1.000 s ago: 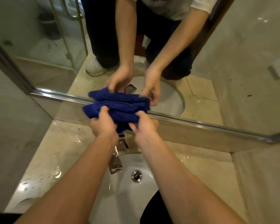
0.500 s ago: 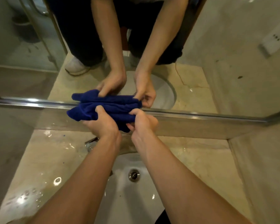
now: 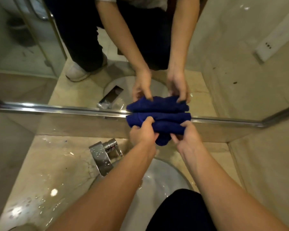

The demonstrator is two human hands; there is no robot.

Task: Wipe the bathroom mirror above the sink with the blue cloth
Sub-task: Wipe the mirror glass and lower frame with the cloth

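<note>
1. The blue cloth (image 3: 158,121), bunched into a thick roll, is pressed against the bottom edge of the mirror (image 3: 223,64), right of the middle of the counter's back edge.
2. The left hand (image 3: 143,133) grips the roll's left part, its thumb on top and its fingers curled underneath, where they are hidden by the cloth.
3. The right hand (image 3: 186,136) pinches the right part, and its fingertips are likewise buried in the folds.
4. A tail of cloth hangs between the two hands, above the back of the counter (image 3: 57,164).
5. The mirror's metal frame (image 3: 65,109) runs along the back of the counter; the cloth covers a stretch of it.
6. The chrome faucet (image 3: 103,156) stands at the back of the sink (image 3: 158,182), left of the left forearm.
7. The forearms and a dark shape at the bottom edge hide much of the sink.
8. Water drops shine on the counter's near left corner, which is cut off by the frame.
</note>
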